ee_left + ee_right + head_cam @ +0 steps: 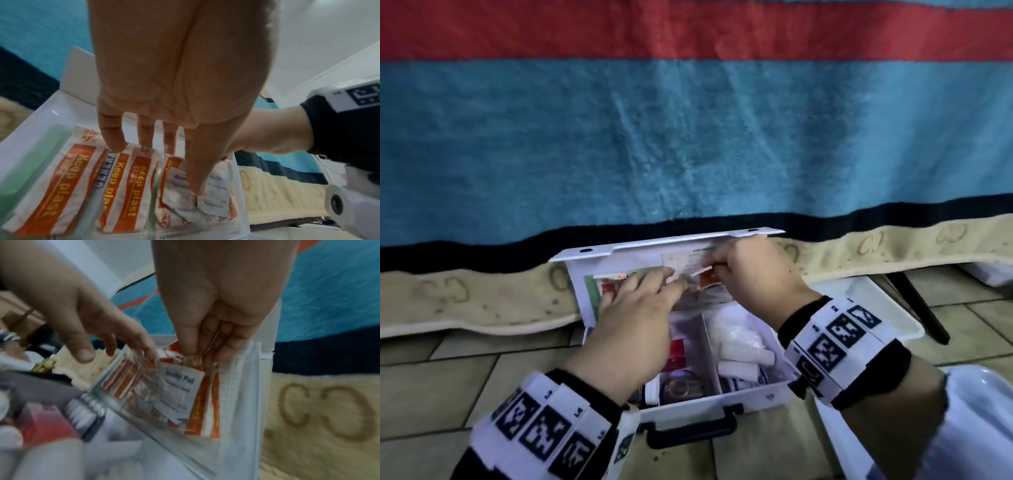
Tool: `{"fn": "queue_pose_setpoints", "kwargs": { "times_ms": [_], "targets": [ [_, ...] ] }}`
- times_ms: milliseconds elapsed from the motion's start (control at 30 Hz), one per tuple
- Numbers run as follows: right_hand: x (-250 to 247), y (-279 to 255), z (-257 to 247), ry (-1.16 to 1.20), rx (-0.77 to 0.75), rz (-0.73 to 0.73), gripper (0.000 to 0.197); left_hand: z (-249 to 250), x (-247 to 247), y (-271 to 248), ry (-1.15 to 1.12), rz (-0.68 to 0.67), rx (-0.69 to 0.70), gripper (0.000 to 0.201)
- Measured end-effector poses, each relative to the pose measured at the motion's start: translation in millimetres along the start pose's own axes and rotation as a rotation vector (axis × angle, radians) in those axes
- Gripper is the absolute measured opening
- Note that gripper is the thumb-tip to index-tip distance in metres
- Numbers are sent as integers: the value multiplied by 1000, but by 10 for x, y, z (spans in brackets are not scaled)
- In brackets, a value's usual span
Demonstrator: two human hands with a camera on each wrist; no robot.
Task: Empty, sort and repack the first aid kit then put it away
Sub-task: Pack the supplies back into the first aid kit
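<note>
Both hands worked the lid pocket: right hand (218,331) pinched a plaster packet (192,361), left hand (180,91) spread against the sleeve; first aid kit (726,399) remained mostly full

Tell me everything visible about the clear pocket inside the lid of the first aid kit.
The pocket is clear, thin plastic, fixed inside the white lid, which stands open and about upright. It holds orange-and-white "Keep plast" plasters and white alcohol pads, all upright. The left hand rests straight fingers on its front; the right hand pinches a plaster at its top edge.
</note>
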State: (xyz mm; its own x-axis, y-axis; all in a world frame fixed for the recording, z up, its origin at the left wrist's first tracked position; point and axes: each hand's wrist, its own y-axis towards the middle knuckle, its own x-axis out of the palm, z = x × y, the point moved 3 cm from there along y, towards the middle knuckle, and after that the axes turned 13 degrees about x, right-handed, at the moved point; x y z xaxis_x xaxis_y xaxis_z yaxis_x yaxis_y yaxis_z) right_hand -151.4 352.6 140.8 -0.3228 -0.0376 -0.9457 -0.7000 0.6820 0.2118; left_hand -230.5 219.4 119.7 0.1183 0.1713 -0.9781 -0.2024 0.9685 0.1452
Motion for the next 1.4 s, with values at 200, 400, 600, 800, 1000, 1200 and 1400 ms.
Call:
{"fn": "queue_pose_setpoints", "kwargs": {
  "times_ms": [200, 400, 600, 800, 1000, 1200, 1400],
  "targets": [
    [-100, 34, -88, 128, 19, -122, 26, 5, -41, 29, -4, 12, -12, 64],
    [-38, 22, -147, -95, 4, -63, 33, -18, -24, 28, -9, -19, -29, 66],
    [-176, -116, -118, -33, -120, 107, 25, -34, -130, -40, -79, 143, -35, 58],
    [-309, -161, 284, -55, -117, 337, 47, -359, -482, -207, 205, 573, -221, 52],
    [-163, -79, 354, -150, -177, 259, 37, -670, -437, -138, 148, 242, -311, 65],
    [-290, -153, 411, 0, -210, 224, 27, -611, -511, -263, 170, 441, -203, 26],
    [-345, -948, 555, 101, -228, -107, 21, -326, -361, -1007, 43, 200, -75, 22]
  ]
}}
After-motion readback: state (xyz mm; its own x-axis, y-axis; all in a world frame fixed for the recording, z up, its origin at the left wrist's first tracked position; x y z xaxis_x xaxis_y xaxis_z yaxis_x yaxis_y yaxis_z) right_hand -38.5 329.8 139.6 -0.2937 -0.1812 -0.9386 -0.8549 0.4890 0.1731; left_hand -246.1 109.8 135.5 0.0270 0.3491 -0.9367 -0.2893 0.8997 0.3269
